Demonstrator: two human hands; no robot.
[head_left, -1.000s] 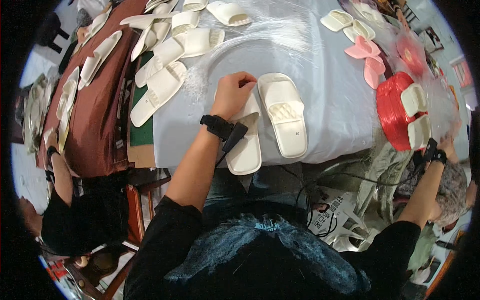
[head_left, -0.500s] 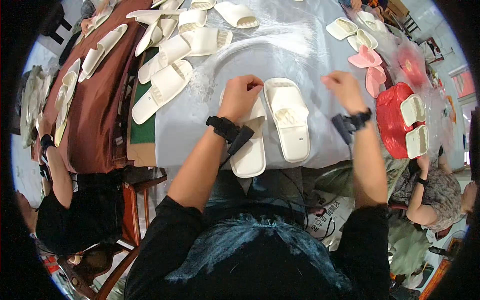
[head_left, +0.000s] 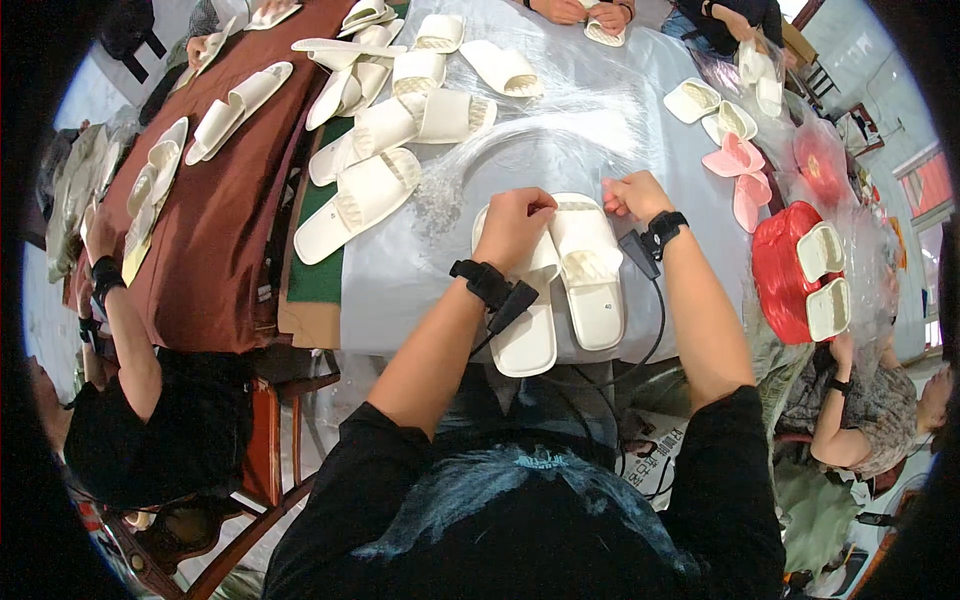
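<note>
On the grey table, left hand (head_left: 512, 226) and right hand (head_left: 634, 195), both clenched, grip white slippers (head_left: 592, 268).

Viewpoint: the single head camera is looking down from above the wearer's dark-haired head and black-sleeved shoulders.
Facing: it is pointing forward and down onto the long tabletop (head_left: 420, 270) covered in pale grey cloth.
Nearness: it is sitting close over the pair of white open-toe slippers (head_left: 560, 280) at the near edge, with the left hand (head_left: 512, 225) and right hand (head_left: 632, 195) just beyond.
Edges: the fisheye is bending the tabletop's sides, and a black rim is ringing the picture.
Shared view: only one view is showing, so nothing is overlapping.
</note>
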